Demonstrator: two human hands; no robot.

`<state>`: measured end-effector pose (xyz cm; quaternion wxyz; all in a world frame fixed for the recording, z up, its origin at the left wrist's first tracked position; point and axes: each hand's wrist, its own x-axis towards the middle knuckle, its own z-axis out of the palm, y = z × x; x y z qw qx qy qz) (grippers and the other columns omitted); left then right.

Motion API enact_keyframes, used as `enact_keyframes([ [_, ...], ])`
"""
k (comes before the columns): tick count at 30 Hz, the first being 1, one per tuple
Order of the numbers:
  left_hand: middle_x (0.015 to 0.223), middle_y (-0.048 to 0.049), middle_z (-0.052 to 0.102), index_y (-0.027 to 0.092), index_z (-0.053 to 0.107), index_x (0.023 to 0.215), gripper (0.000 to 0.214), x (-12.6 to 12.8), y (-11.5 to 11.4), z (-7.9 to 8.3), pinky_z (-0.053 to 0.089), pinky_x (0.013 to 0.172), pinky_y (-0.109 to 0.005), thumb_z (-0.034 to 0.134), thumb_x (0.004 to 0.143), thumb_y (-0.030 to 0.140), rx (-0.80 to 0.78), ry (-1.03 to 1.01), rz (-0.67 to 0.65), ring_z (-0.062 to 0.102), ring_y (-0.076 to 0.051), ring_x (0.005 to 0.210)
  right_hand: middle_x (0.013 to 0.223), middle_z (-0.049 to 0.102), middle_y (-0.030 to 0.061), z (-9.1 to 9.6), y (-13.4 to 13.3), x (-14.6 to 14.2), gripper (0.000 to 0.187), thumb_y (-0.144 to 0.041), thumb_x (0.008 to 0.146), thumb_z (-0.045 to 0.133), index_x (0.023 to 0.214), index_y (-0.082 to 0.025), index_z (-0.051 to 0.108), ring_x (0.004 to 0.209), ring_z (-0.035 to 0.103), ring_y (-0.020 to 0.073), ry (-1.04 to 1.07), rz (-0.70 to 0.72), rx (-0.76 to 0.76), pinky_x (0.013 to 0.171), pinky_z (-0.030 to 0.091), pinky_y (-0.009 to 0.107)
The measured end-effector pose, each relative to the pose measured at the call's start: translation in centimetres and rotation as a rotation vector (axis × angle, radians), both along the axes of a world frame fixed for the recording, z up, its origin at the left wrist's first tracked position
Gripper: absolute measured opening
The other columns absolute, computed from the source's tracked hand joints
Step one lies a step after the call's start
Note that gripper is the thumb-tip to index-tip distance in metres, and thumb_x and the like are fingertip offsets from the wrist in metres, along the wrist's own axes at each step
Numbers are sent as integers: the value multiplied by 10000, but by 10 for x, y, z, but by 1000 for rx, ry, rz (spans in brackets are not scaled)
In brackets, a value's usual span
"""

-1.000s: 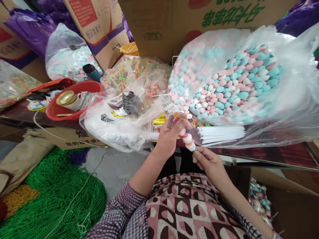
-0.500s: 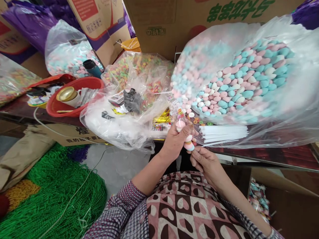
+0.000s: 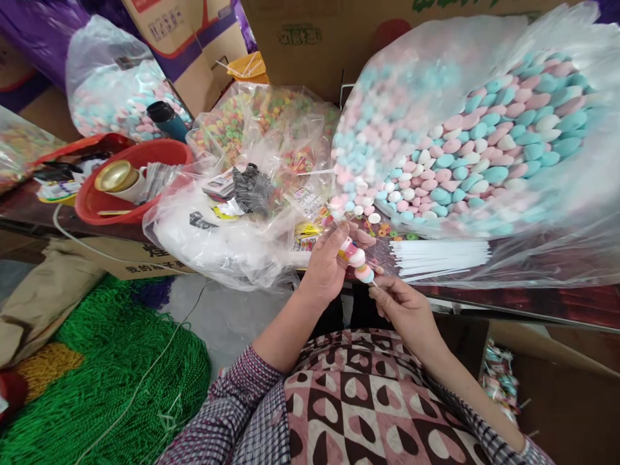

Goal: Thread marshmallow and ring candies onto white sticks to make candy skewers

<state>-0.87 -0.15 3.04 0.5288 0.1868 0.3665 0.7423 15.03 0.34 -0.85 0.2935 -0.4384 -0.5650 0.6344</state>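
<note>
A marshmallow skewer [image 3: 358, 259], with pink, white and blue pieces, lies between my hands over the table's front edge. My left hand [image 3: 323, 266] is closed around its upper end, hiding part of it. Below it, my right hand [image 3: 404, 309] pinches the thin stick end between thumb and fingers. Just beyond the hands are a few loose ring candies [image 3: 384, 230] and some printed packaging. A fan of white sticks [image 3: 440, 259] lies right of the skewer. Behind them a large clear bag of pastel marshmallows [image 3: 465, 168] spills open.
On the left stand a red basin [image 3: 87, 203] with a gold bowl, a dark tumbler [image 3: 167, 119] and a bag of ring candies [image 3: 261, 119]. A white plastic bundle [image 3: 217, 248] overhangs the table edge. Wrapped items lie in a carton [image 3: 552, 387] at lower right; green strands [image 3: 121, 361] cover the floor.
My left hand has shifted up the skewer, its thumb off the middle, so more marshmallow shows. My right hand keeps its pinch at the lower end. The view has shifted slightly.
</note>
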Motion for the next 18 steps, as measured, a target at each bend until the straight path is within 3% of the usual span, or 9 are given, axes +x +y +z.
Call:
enact_keyframes([
  [3,760,6,683,210,629,843,274,2,2,-3,541,788,-340,703,787,468,22,-19,-9,702,-182,811,578,559,-21,4,-1,1,324,-522,782,703,785,-200,677,435,429,95,-34,10,-5,416,301,244],
  [8,776,-21,690,207,602,811,371,-3,1,-3,539,774,-356,694,753,561,-5,23,-65,704,-230,899,476,461,-54,8,-4,3,377,-563,799,672,814,-187,660,391,267,71,54,144,-250,397,154,232],
  [13,725,-16,683,199,612,758,377,-4,-3,-8,536,652,-329,701,749,566,1,57,-169,673,-182,679,436,330,-86,10,1,0,350,-523,791,694,778,-176,649,417,209,68,130,241,-432,434,138,234],
  [15,724,-15,675,193,615,753,358,-5,-4,-10,527,619,-314,704,763,540,-11,44,-172,659,-166,642,450,314,-90,12,2,-3,352,-523,794,691,791,-174,645,424,196,68,134,219,-441,439,133,238],
  [18,714,-11,665,186,618,747,346,-7,-3,-10,533,643,-301,735,743,511,-32,8,-107,677,-171,699,507,381,-76,15,1,-5,355,-516,774,715,899,-192,639,457,265,81,106,127,-335,449,166,232],
])
